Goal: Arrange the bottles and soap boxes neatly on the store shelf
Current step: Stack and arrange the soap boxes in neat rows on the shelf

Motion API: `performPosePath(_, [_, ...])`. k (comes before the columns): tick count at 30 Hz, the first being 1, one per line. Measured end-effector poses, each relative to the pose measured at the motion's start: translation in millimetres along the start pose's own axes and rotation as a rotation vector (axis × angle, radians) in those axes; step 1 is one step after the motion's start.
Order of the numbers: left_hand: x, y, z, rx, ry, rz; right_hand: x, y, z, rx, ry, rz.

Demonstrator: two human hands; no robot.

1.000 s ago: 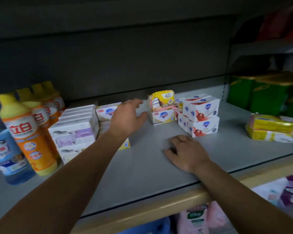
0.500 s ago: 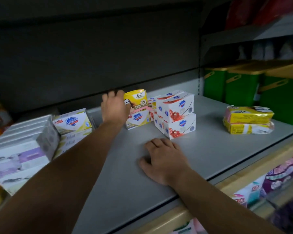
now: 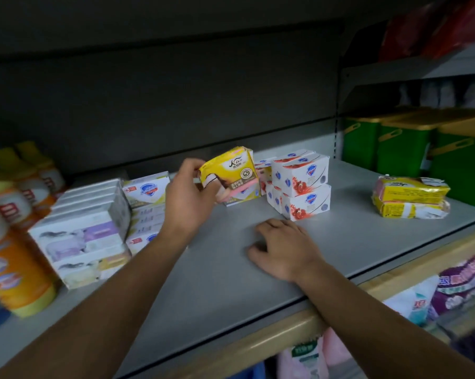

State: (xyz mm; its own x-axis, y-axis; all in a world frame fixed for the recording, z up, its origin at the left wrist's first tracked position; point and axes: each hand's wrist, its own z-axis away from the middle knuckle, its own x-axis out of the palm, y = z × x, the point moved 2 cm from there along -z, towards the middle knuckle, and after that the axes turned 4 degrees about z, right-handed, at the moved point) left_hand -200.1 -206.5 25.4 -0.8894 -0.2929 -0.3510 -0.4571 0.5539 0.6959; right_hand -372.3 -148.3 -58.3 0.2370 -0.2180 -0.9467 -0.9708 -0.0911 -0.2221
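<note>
My left hand [image 3: 188,199] grips a yellow soap box [image 3: 231,170] and holds it lifted and tilted above a white-and-yellow box [image 3: 243,194] on the grey shelf [image 3: 217,283]. To its right stand two stacked white soap boxes with red print [image 3: 303,187]. My right hand [image 3: 282,248] rests palm down on the shelf, fingers loosely bent, holding nothing. At the left are stacked white-and-purple soap boxes [image 3: 83,233], white-and-yellow boxes [image 3: 147,209] behind them, and orange bottles with yellow caps [image 3: 12,255].
Two yellow wrapped soap packs [image 3: 411,198] lie stacked at the shelf's right. Green tubs with yellow lids [image 3: 422,149] fill the neighbouring bay. A wooden front rail [image 3: 272,343] edges the shelf, with packaged goods below. The dark back panel stands close behind the boxes.
My left hand reached to the yellow soap box, closed round it and lifted it off the box beneath, tilting it. The view swung left; my right hand stayed on the shelf.
</note>
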Motion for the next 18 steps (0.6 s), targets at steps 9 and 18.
performPosePath(9, [-59.4, -20.7, 82.2, -0.475, -0.091, 0.790, -13.1, 3.1, 1.8, 0.140, 0.069, -0.430])
performPosePath(18, [-50.4, -25.3, 84.7, -0.591, -0.303, 0.741, -21.5, -38.4, 25.8, 0.095, -0.047, -1.435])
